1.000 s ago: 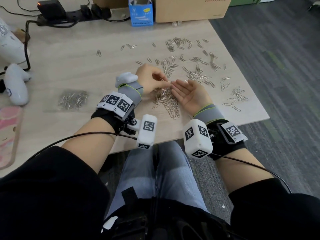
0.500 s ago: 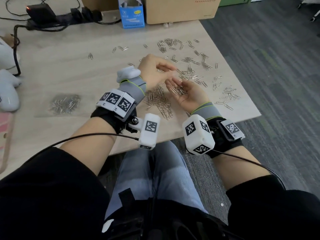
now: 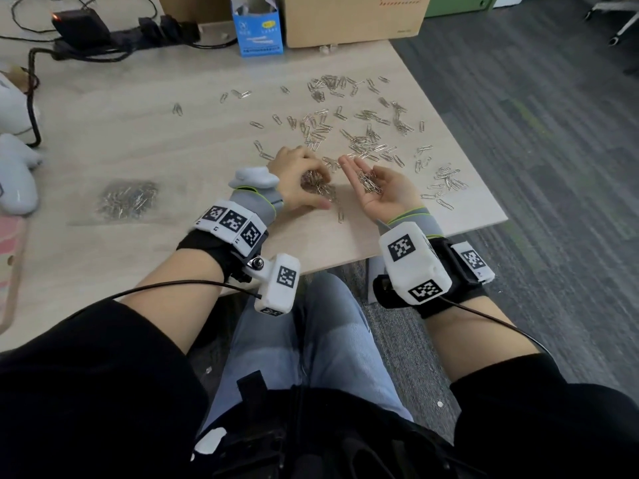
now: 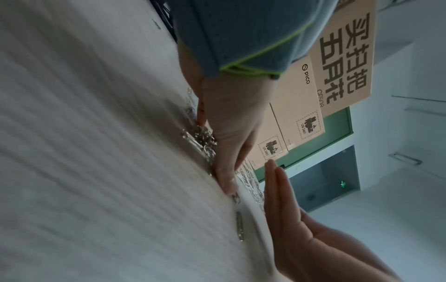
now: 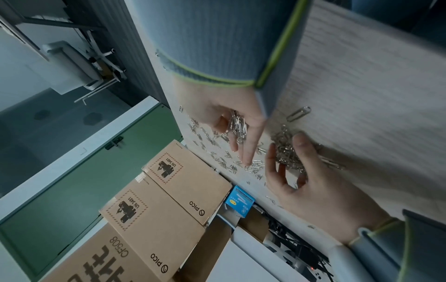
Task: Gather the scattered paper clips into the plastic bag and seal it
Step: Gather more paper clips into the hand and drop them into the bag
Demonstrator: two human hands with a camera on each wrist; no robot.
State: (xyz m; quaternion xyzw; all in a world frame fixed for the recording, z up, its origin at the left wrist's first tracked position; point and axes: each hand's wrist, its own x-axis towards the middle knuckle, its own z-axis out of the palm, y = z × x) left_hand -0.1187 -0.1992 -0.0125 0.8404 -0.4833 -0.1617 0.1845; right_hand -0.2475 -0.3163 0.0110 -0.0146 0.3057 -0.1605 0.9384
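Silver paper clips (image 3: 363, 133) lie scattered over the right part of the wooden table (image 3: 155, 140). A flat clear plastic bag (image 3: 128, 202) with several clips inside lies to the left. My left hand (image 3: 320, 184) is curled down over a small pile of clips (image 3: 328, 193) on the table, thumb and fingers gripping it (image 5: 286, 147). Beside it, my right hand (image 3: 363, 167) is held palm up with straight fingers, and a little heap of clips (image 3: 370, 183) rests in the palm (image 5: 237, 124). The left wrist view shows the left hand (image 4: 214, 152) pressed on the pile (image 4: 198, 135).
A blue box (image 3: 257, 29) and a cardboard box (image 3: 352, 19) stand at the table's back edge. A power strip with cables (image 3: 103, 39) is at the back left, white objects (image 3: 14, 174) at the far left. The table's right edge (image 3: 460, 143) is close to the clips.
My left hand has come down from above the right palm onto the pile on the table. The right palm now holds more clips.
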